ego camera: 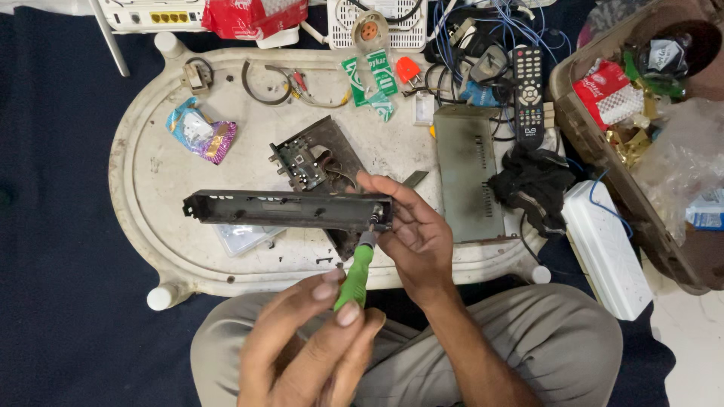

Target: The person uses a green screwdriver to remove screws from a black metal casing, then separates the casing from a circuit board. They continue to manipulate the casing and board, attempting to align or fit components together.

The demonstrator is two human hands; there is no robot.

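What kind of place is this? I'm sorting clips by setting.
Probably a home floor spot for electronics repair, not a shop bench. The person sits cross-legged at a low white table; the right hand holds a dark panel, the left hand a green screwdriver. Loose cables lie beyond.

Crumpled blue-purple wrapper point(201, 130) upper left; green-white packet point(371, 77) and red pouch point(255, 15) above.

A long dark panel point(286, 209) is held level above the table, a green-handled screwdriver point(356, 275) tip at its right end.
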